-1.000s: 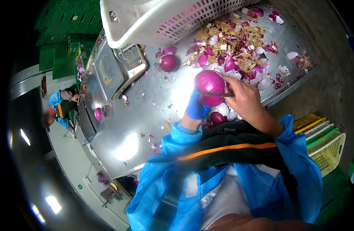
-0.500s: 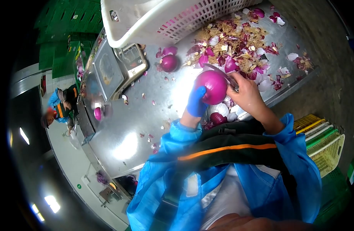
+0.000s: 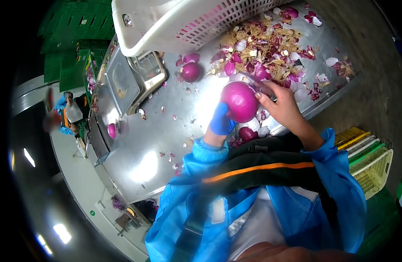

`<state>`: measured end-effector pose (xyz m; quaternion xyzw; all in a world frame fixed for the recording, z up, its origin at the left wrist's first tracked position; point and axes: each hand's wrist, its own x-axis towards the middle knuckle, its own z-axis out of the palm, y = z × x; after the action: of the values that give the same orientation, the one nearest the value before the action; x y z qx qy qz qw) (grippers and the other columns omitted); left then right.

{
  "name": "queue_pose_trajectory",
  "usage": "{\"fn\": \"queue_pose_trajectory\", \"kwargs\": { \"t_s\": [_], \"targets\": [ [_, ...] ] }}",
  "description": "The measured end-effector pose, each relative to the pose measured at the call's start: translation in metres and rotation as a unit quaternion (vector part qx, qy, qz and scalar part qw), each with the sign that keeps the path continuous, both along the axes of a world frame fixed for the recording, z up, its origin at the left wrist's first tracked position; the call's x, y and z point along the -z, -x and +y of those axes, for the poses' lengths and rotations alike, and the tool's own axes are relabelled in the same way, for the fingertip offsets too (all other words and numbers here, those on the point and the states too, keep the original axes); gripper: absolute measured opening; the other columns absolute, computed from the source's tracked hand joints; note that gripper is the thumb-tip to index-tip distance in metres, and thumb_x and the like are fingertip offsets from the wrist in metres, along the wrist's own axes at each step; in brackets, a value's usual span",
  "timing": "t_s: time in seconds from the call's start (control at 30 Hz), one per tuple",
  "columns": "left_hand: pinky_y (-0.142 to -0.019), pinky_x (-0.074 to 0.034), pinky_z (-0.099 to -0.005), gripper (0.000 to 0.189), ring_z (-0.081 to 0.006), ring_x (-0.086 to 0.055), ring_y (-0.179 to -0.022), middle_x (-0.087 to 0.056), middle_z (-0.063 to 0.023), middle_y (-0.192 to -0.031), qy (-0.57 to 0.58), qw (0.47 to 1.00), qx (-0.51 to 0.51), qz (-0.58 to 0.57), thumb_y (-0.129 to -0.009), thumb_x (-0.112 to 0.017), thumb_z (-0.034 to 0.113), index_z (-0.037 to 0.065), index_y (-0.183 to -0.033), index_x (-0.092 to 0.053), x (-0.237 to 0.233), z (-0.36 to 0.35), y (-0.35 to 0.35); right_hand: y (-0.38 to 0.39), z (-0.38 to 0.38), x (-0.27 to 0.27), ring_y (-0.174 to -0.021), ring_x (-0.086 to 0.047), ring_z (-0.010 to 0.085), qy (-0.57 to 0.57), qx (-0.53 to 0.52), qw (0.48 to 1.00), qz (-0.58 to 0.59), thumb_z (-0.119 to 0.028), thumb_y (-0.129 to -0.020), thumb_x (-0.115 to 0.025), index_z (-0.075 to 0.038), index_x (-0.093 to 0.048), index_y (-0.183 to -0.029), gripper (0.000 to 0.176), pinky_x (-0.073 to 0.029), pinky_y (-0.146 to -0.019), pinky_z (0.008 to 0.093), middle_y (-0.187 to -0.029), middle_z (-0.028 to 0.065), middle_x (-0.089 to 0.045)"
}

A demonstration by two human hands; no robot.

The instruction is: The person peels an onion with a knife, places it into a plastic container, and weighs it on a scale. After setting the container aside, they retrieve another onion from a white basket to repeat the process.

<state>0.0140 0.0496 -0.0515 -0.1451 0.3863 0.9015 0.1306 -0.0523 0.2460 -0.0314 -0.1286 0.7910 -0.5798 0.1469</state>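
A large purple onion is held above the metal table in front of my body. My left hand, in a blue glove, grips it from the lower left. My right hand, bare, is closed at the onion's right side around a thin knife, whose blurred blade lies along the onion's top. Under the hands, at the table edge, sit a dark red onion and pale skins. Beyond the hands spreads a heap of roots and purple peelings.
A white perforated basket stands at the table's far side. Left of it is a scale. One onion lies near the scale, another at the left edge. A co-worker stands far left. Yellow crates are at right.
The onion has turned slightly and shifted a little lower. My right hand has tilted beside it, and the blade looks more blurred. The co-worker now raises something whitish.
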Motion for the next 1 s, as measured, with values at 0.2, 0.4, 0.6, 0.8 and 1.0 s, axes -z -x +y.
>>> {"fn": "queue_pose_trajectory", "kwargs": {
  "t_s": [0.2,0.4,0.6,0.8,1.0],
  "targets": [
    [-0.1,-0.049,-0.0428,0.087,-0.0287,-0.056,-0.12,-0.052,-0.0164,-0.135,0.063,0.996,0.051,0.044,-0.078,-0.073,0.052,0.002,-0.141,-0.039,-0.002,-0.008,0.004,0.005,0.004,-0.009,-0.082,-0.069,0.0301,-0.052,-0.069,0.992,0.088,-0.021,-0.089,-0.065,-0.007,-0.064,-0.115,0.03,-0.053,-0.073,0.039,-0.094,0.0174,-0.069],
    [-0.106,-0.043,-0.0409,0.09,-0.0274,-0.054,-0.122,-0.052,-0.0157,-0.134,0.098,0.987,0.089,0.091,-0.077,-0.072,0.056,0.003,-0.141,-0.038,-0.018,-0.003,0.002,0.002,0.0,0.023,-0.075,-0.069,0.0258,-0.077,-0.053,0.994,-0.053,-0.022,-0.091,-0.064,-0.007,-0.066,-0.11,0.025,-0.052,-0.07,0.0354,-0.085,0.0141,-0.07],
    [-0.108,-0.04,-0.0407,0.091,-0.0261,-0.049,-0.128,-0.049,-0.0134,-0.141,0.186,0.972,0.125,0.077,-0.074,-0.082,0.018,0.004,-0.148,-0.031,-0.027,-0.017,0.01,0.015,0.015,-0.005,-0.082,-0.069,0.0218,-0.038,-0.055,0.997,-0.024,-0.028,-0.088,-0.07,-0.007,-0.066,-0.115,0.035,-0.052,-0.076,0.0345,-0.09,0.0108,-0.07],
    [-0.106,-0.042,-0.0381,0.104,-0.0238,-0.048,-0.128,-0.05,-0.0127,-0.138,0.327,0.916,0.186,0.139,-0.066,-0.089,0.011,0.005,-0.15,-0.029,-0.03,-0.018,0.015,0.025,0.012,-0.004,-0.077,-0.067,0.0268,-0.068,-0.143,0.973,0.166,-0.029,-0.08,-0.074,-0.009,-0.068,-0.11,0.037,-0.053,-0.07,0.0369,-0.086,0.0096,-0.068],
    [-0.104,-0.043,-0.037,0.113,-0.0229,-0.053,-0.123,-0.051,-0.0125,-0.139,0.354,0.908,0.194,0.115,-0.062,-0.093,0.023,0.002,-0.151,-0.025,-0.029,-0.018,0.013,0.02,0.007,-0.005,-0.07,-0.067,0.0269,-0.144,-0.156,0.93,0.299,-0.025,-0.08,-0.073,-0.012,-0.067,-0.104,0.028,-0.053,-0.062,0.0369,-0.079,0.0073,-0.068]
  ]
}}
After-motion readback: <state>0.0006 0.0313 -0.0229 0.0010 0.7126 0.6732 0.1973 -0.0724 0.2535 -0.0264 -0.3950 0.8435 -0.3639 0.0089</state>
